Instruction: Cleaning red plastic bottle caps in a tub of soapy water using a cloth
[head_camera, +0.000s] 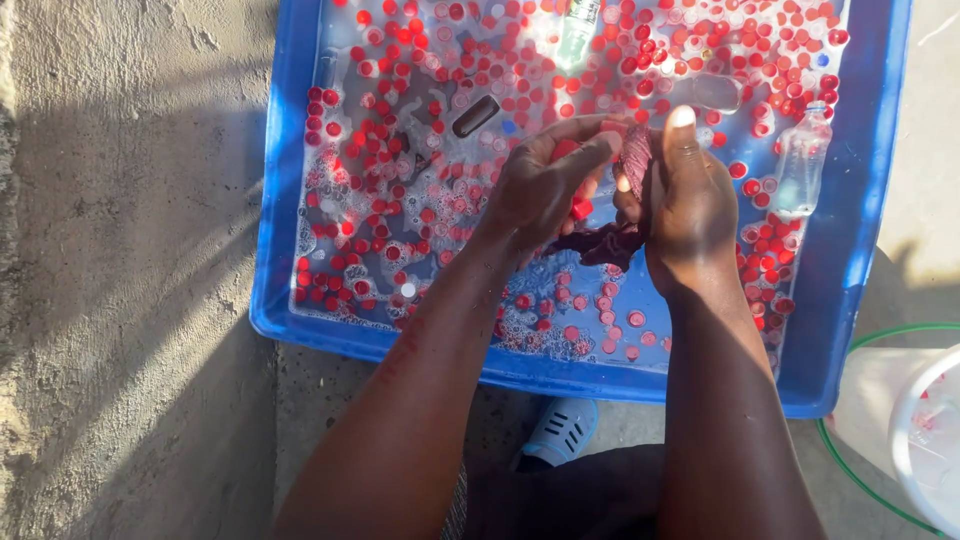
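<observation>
I see a red bottle cap (581, 207) pinched in the fingers of the left hand (540, 190), held just above the soapy water near the middle of the blue tub (275, 250). The right hand (685, 200) is closed around a dark reddish mesh cloth (636, 152), thumb up, with the wet tail of the cloth (605, 245) hanging down between the two hands. The cloth presses against the cap, so both hands meet there, fingers curled and tight together.

Around them I see the tub filled with shallow, foamy water and a great many red caps (380, 150) floating, thickest along the left side and the far edge. A few white caps lie among them. A clear plastic bottle (803, 160) floats by the right wall of the tub, a second clear bottle (577, 30) lies at the far edge, and a small dark cylinder (475, 115) floats left of the hands.

The tub rests on rough concrete ground (130, 300). A light blue perforated shoe (560, 432) shows below the tub's near edge, between my forearms. At the lower right stands a white bucket (905, 430) with a green hoop (860, 470) curving around it.
</observation>
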